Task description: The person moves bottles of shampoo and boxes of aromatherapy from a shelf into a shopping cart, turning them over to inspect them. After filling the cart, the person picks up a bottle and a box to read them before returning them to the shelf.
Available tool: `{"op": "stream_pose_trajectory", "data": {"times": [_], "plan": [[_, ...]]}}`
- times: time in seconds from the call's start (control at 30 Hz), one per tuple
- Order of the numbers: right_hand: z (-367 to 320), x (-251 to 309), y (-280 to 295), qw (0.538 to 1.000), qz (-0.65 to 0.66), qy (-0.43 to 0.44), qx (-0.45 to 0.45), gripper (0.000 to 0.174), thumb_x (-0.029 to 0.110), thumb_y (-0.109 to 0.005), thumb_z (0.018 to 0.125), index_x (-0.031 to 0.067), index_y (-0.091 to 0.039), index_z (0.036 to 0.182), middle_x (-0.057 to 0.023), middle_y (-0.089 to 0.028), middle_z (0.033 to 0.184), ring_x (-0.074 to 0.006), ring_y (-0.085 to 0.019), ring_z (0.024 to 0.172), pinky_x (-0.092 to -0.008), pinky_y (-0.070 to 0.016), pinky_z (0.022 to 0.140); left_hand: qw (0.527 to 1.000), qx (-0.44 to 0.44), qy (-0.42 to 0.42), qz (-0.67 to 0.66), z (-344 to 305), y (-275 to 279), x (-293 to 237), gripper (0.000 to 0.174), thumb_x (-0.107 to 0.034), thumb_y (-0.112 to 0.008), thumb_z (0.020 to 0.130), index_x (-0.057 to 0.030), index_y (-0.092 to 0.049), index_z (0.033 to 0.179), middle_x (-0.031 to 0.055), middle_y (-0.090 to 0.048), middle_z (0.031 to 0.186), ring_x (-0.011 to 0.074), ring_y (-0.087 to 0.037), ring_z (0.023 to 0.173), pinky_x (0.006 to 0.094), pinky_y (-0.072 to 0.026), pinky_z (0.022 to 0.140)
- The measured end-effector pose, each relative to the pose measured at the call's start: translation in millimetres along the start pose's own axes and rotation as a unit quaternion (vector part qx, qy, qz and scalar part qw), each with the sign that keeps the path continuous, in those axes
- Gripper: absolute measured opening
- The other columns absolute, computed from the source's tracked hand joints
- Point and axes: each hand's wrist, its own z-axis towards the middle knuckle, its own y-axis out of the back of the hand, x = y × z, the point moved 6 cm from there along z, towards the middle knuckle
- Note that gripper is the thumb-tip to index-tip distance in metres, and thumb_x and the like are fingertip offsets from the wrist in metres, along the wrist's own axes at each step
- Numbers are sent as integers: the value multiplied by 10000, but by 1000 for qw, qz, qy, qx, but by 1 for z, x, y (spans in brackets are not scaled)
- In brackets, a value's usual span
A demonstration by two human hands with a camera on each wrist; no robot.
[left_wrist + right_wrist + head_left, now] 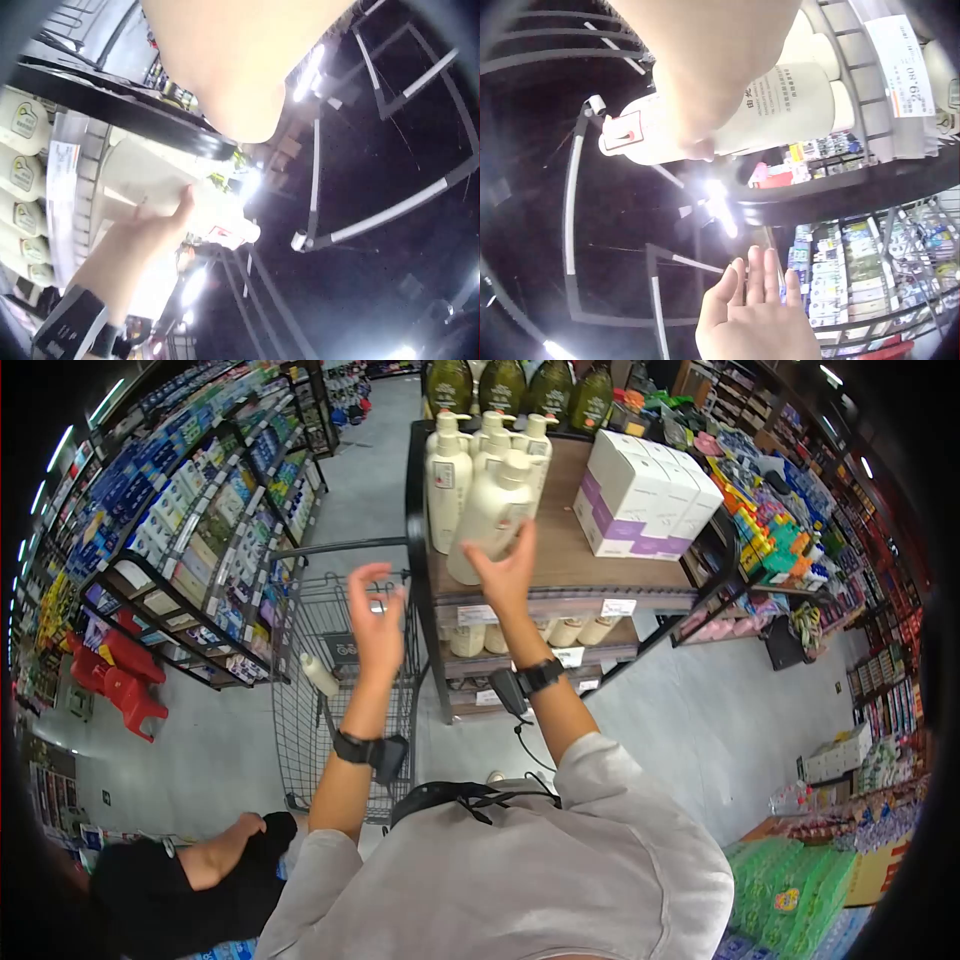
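My right hand (508, 568) grips a cream pump bottle (490, 510) at the front left of the top shelf (570, 575), thumb and fingers round its side. The right wrist view shows that bottle (799, 109), with printed text and a red-framed label, behind my right hand (712, 82). Several matching bottles (447, 480) stand just behind it. To the left, over the cart's edge, my left hand (377, 625) is raised with nothing in it, palm and spread fingers visible in the right wrist view (757, 326).
A wire cart (300, 745) holding one small cream bottle (320, 675) is left of the shelf. White and purple boxes (645, 495) sit on the shelf's right, with dark green bottles (502, 387) at the back. A person in black (150, 890) is at lower left, near red stools (125, 680).
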Motion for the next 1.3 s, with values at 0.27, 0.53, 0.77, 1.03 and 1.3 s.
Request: {"op": "stream_pose_trajectory", "data": {"times": [0.27,0.53,0.77,1.03,1.3], "plan": [[-22,160,-35,962,222,-119,102,784,106,-721,754,6,-265,1385,-164,-474,1259,-229,-487,1164,-366,-404,1001,983,104,-151,22,-15,17,-102,683,-253,-678,880,-38,-367,1450,158,-430,1414,300,-449,1291,394,-343,1084],[-89,169,-124,902,272,-227,249,583,115,-589,847,-2,-272,1322,-182,-515,1259,-225,-502,1173,-344,-374,1029,967,98,29,-234,-52,99,-18,769,-507,-591,939,-6,-330,1460,120,-474,1379,224,-434,1297,358,-348,1079],[-139,167,-216,800,377,-330,330,502,188,-583,859,17,-411,1299,-144,-549,1281,-236,-554,1149,-377,-433,988,718,283,193,-605,-86,168,13,783,-659,-375,949,21,-483,1324,238,-664,873,332,-672,652,395,-548,540],[-234,147,-292,718,386,-383,433,714,316,-650,831,-36,-383,1392,-251,-561,1290,-339,-640,1085,-424,-545,908,741,238,207,-593,-133,230,43,709,-613,-421,953,27,-541,1233,233,-639,696,319,-641,520,337,-517,424],[-246,50,-320,662,360,-495,432,539,320,-618,900,18,-462,1318,-101,-592,1190,-221,-591,1069,-384,-452,948,821,84,331,-457,-122,261,130,746,-448,-630,915,9,-373,1445,216,-615,1211,330,-645,1079,396,-510,943]]}}
